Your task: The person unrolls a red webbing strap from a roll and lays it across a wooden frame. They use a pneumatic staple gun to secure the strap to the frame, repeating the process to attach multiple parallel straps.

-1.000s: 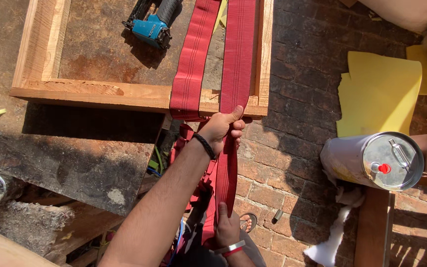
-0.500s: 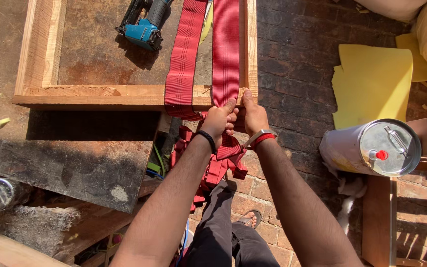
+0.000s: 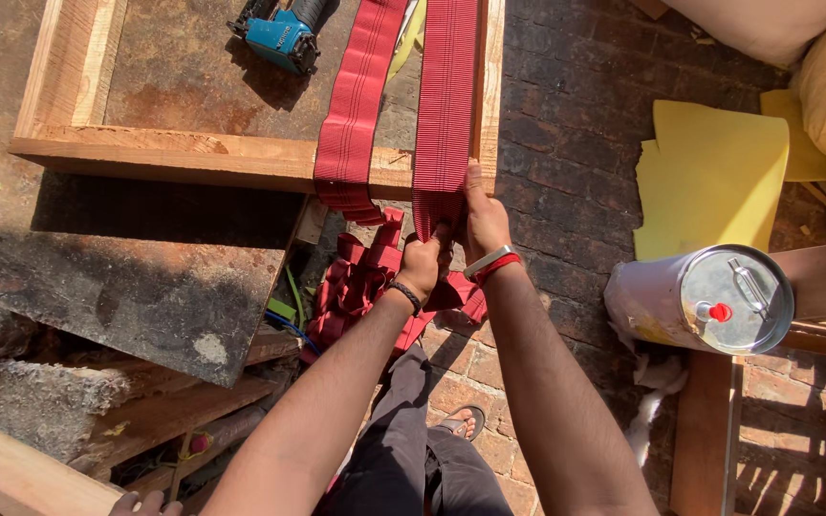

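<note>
Two red webbing straps run across a wooden frame (image 3: 193, 158) and hang over its near rail. My left hand (image 3: 424, 265) is closed around the hanging end of the right strap (image 3: 446, 105), just below the rail. My right hand (image 3: 483, 218) grips the same strap at the frame's corner, thumb against the wood. The left strap (image 3: 356, 105) lies flat over the rail, untouched. A heap of loose red webbing (image 3: 356, 287) sits below the frame.
A blue power tool (image 3: 282, 33) lies inside the frame at the top. Yellow foam sheets (image 3: 714, 177) lie on the brick floor at right. A metal can (image 3: 709, 301) rests on a wooden piece. Scrap wood and rubble (image 3: 78, 401) fill the lower left.
My right hand rose from low by my body to the strap at the frame corner. My left hand slid down from the rail to the strap's hanging end.
</note>
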The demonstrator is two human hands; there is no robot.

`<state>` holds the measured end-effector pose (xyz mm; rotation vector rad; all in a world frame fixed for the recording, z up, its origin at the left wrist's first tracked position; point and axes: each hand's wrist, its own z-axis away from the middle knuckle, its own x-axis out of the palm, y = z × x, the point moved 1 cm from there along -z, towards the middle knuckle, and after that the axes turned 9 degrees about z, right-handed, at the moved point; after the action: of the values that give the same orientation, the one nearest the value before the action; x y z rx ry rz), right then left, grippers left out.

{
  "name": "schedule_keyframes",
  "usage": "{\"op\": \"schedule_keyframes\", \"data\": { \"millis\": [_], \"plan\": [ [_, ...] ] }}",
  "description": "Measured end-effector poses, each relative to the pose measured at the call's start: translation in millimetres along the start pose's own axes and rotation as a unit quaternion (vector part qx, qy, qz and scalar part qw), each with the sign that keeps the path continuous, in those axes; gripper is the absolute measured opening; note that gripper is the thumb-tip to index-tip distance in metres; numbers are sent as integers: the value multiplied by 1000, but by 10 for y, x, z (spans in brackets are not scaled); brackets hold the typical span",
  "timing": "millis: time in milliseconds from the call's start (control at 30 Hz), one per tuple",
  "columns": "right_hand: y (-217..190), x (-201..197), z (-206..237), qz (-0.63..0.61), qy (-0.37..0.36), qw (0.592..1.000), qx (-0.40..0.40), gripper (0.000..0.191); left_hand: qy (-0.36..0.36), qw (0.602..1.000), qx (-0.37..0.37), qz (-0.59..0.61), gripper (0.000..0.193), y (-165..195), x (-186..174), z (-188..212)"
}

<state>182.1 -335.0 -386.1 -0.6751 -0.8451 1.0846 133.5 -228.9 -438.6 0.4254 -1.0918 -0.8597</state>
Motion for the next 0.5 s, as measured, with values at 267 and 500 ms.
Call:
{"op": "schedule_keyframes", "data": {
  "millis": [267,500],
  "plan": [
    [219,255,119,179,97,957,-206,61,-122,902,33,-412,23,131,-148,-73],
    [328,335,59,178,130,971,-89,63,-86,875,-224,-420,100,958,-51,17]
  ]
}}
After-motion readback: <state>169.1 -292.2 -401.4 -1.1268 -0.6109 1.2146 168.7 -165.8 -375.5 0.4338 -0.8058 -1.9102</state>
